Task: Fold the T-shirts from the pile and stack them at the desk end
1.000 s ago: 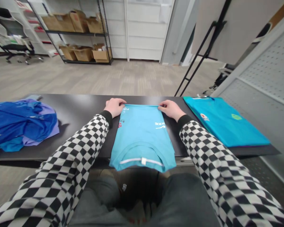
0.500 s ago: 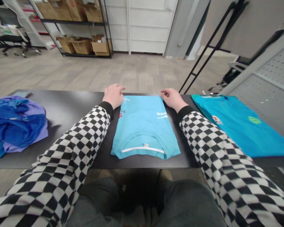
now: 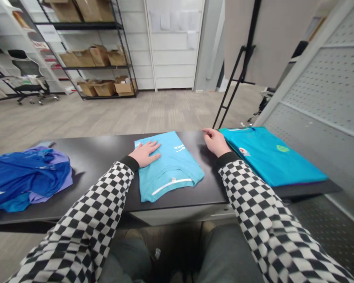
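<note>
A folded light blue T-shirt (image 3: 177,161) lies turned at an angle on the dark table, its neckline towards me and white print on the front. My left hand (image 3: 146,153) rests flat on its left part, fingers spread. Right of the shirt, my right hand (image 3: 216,142) is held over the table near the far edge. Its fingers are loosely bent, the forefinger reaching left, and nothing shows in them. Beside it lies a flat stack of folded brighter blue shirts (image 3: 271,157) with a green mark and a red-and-white badge.
On the left of the table (image 3: 106,149) is a crumpled heap of blue and purple shirts (image 3: 26,173). A grey perforated panel (image 3: 324,90) stands at the right. Beyond the table are a black stand (image 3: 234,82) and a shelf rack (image 3: 91,67) with cardboard boxes.
The light blue shirt has turned on the table. My left hand has gone from its far left corner onto its top, flattening out. My right hand has come away from the shirt, and the view has tilted up.
</note>
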Demonstrator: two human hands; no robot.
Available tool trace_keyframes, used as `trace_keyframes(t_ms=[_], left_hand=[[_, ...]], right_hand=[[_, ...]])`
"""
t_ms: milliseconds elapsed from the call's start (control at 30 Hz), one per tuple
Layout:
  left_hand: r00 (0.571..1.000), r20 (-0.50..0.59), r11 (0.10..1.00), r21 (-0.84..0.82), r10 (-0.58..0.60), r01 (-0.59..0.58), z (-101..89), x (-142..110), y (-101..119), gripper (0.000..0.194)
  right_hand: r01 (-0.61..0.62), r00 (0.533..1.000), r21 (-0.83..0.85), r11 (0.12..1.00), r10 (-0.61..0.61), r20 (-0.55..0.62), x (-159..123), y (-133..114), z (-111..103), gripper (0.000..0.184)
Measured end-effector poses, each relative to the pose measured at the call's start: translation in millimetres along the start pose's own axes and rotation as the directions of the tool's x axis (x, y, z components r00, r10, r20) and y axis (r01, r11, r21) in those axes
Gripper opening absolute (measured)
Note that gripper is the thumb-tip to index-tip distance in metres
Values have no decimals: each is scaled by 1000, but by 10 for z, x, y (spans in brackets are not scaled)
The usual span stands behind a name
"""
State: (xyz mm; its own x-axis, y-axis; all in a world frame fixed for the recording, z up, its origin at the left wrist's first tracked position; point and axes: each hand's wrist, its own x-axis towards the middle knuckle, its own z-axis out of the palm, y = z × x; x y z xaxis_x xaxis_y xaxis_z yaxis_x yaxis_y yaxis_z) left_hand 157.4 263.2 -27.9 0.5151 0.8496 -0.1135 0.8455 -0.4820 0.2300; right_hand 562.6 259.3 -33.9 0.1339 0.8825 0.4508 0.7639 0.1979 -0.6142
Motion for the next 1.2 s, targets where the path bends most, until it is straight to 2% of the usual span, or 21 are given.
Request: trace_keyframes(t_ms=[67, 100, 200, 267, 333, 400, 467, 567, 633, 700, 733, 800, 867, 933, 967, 1033, 1100, 1200], left_hand=[[985, -42, 985, 25, -169, 170, 44, -239, -91, 84], [964, -72, 964, 40, -258, 261, 78, -393, -135, 84], [862, -174, 864, 85, -477, 496, 202, -992, -246, 88], [799, -223, 804, 94, -558, 588, 260, -1471, -306, 94], [771, -251, 781, 81, -585, 619, 265, -1953, -383, 95], [795, -280, 812, 82, -538, 578, 224, -2386, -492, 91], [848, -287, 865, 106, -445, 490, 181, -2740, -617, 88], [903, -219, 907, 126, -370, 402, 202, -3109, -763, 93], [912, -204, 913, 134, -355, 385, 278, -3254, -805, 95], [908, -263, 917, 146, -326, 371, 371, -3330, -816, 88], [900, -305, 919, 145, -311, 367, 414, -3348, -818, 82], [876, -379, 922, 124, -297, 366, 481, -3365, -827, 71], [856, -424, 926, 95, -295, 366, 515, -3378, -843, 64], [845, -448, 929, 77, -291, 361, 519, -3406, -843, 59], [839, -461, 930, 72, -289, 360, 513, -3426, -825, 57], [834, -483, 938, 69, -266, 339, 504, -3468, -728, 54], [845, -498, 961, 76, -194, 265, 520, -3480, -524, 51], [891, -454, 995, 90, 3, 43, 616, -3359, -9, 53]], right_hand=[[-32, 999, 46, 998, 31, 5, -85, 10, -65, 47], [-47, 999, 66, 997, 47, 13, -119, 14, -85, 47], [-75, 996, 99, 992, 70, 54, -179, 16, -91, 46], [-64, 995, 98, 993, 55, 85, -187, 10, -64, 45], [-40, 994, 90, 995, 30, 107, -177, 0, -33, 45], [-21, 993, 84, 996, 11, 118, -163, -13, -14, 45], [-12, 993, 74, 997, 3, 121, -164, -40, -13, 45], [62, 993, 40, 997, -65, 97, -260, -185, -27, 43], [180, 979, 21, 983, -181, 92, -439, -428, -23, 41], [336, 930, 30, 942, -336, 146, -737, -824, 16, 39], [416, 887, 54, 908, -419, 195, -927, -1071, 56, 39], [551, 757, 138, 823, -563, 331, -1351, -1602, 181, 40], [649, 618, 190, 737, -656, 434, -1753, -2077, 352, 46], [720, 524, 175, 672, -691, 498, -2034, -2383, 522, 60], [741, 500, 150, 655, -687, 527, -2110, -2453, 586, 67], [762, 485, 93, 641, -660, 574, -2129, -2432, 642, 76], [758, 492, 55, 650, -626, 605, -2003, -2250, 590, 71], [717, 500, 55, 695, -568, 654, -1649, -1852, 373, 54]])
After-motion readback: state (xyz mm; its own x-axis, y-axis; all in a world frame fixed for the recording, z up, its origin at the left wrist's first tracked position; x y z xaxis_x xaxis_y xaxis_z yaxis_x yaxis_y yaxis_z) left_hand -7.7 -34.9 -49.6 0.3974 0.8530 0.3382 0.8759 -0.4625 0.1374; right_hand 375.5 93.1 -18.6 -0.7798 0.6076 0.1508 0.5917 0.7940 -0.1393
